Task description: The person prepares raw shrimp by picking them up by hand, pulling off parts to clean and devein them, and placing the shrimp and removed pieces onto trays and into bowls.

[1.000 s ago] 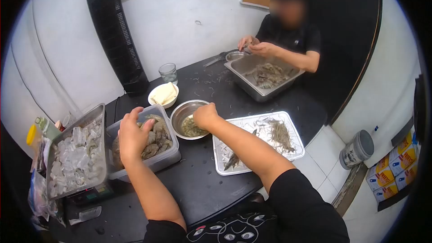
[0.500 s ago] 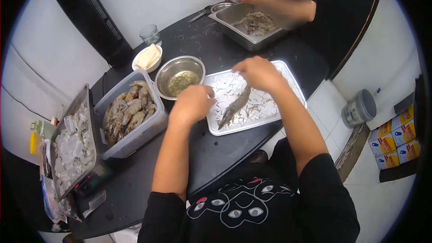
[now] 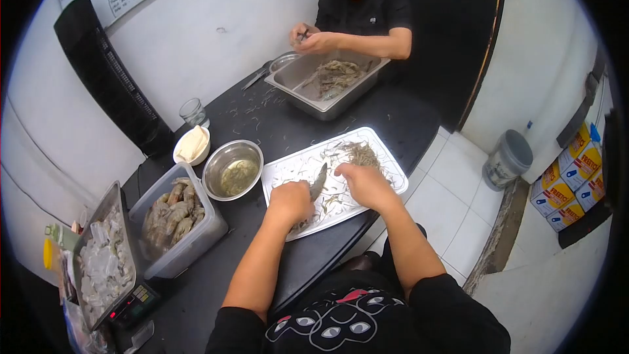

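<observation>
White tray point(image 3: 278, 172) at the near right of a black bench point(image 3: 223, 265), strewn with fine strands and bearing a tangled heap of strands point(image 3: 362, 153) toward its far right. Over the tray's left half, left grip point(image 3: 289, 203) curled closed around a grey shrimp point(image 3: 318, 182), with one dark tapering end poking past the fingers toward the far side. Just to the right, over the tray, right grip point(image 3: 368, 188) with fingers bent and thumb side toward the shrimp; cannot tell whether pinching anything or released. Left of the tray, a steel bowl point(image 3: 251, 155) with murky yellowish contents, then a clear plastic tub point(image 3: 213, 223) piled with more shrimp. Farther left, a metal pan point(image 3: 129, 255) of ice on a scale point(image 3: 135, 305). Beyond the tub, a white bowl point(image 3: 196, 159) holding something pale, near a drinking glass point(image 3: 194, 113). At the far side, a person point(image 3: 360, 13) in black, both hands together above a deep steel pan point(image 3: 316, 106) of shrimp.
</observation>
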`<state>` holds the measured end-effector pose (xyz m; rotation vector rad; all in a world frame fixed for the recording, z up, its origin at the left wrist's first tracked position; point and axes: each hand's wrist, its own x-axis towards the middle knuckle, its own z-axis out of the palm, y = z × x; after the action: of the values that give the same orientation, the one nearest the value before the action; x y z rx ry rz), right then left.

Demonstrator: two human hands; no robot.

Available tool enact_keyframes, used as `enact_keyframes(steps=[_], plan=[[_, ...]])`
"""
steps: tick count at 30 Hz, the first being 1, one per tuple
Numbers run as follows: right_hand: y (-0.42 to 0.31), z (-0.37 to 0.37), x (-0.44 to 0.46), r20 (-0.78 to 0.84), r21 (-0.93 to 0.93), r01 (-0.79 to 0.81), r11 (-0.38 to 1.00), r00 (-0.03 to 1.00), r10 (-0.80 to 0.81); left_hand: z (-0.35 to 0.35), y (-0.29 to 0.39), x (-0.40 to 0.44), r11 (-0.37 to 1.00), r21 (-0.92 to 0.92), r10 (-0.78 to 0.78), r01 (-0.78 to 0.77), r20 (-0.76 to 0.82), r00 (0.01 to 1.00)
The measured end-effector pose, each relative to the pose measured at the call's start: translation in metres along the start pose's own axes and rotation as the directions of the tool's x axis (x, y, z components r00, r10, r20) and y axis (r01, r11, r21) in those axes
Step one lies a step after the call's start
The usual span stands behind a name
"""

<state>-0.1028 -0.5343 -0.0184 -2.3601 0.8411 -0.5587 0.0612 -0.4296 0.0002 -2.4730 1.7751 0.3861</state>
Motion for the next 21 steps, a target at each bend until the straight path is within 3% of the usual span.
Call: enact_keyframes(steps=[3,6,7,10,13,14,18,21], plan=[[-0.007,0.005,-0.001,-0.049,0.021,0.047,0.999,0.998,-0.046,-0.003,-0.002,-0.003,0.997,-0.072,-0.025,0.024,-0.011,1.0],[-0.012,0.012,0.006,-0.125,0.094,0.091,0.991,0.989,-0.079,0.013,-0.023,0.004,0.967,-0.233,0.041,-0.106,-0.268,0.963],[-0.018,0.011,0.009,-0.151,0.119,0.108,0.987,0.984,-0.089,0.011,-0.025,0.002,0.922,-0.35,0.063,-0.165,-0.285,0.956],[-0.036,-0.001,0.014,-0.079,0.212,-0.062,0.975,0.994,0.08,0.007,-0.029,0.0,0.683,-0.636,0.132,-0.359,-0.376,0.917],[-0.015,0.026,0.023,-0.274,0.487,0.172,0.856,0.961,-0.037,0.007,-0.023,0.0,0.441,-0.813,0.076,-0.381,-0.39,0.918],[-0.026,0.018,0.02,-0.231,0.527,0.13,0.84,0.973,-0.005,0.002,-0.017,-0.004,0.334,-0.853,0.061,-0.401,-0.405,0.912],[-0.038,0.008,0.017,-0.189,0.724,0.155,0.672,0.982,-0.023,-0.002,-0.005,-0.008,0.17,-0.891,-0.019,-0.42,-0.429,0.903],[-0.04,-0.001,0.014,-0.027,0.72,0.007,0.694,0.999,0.018,0.004,0.006,-0.008,-0.032,-0.875,-0.053,-0.482,-0.481,0.875]])
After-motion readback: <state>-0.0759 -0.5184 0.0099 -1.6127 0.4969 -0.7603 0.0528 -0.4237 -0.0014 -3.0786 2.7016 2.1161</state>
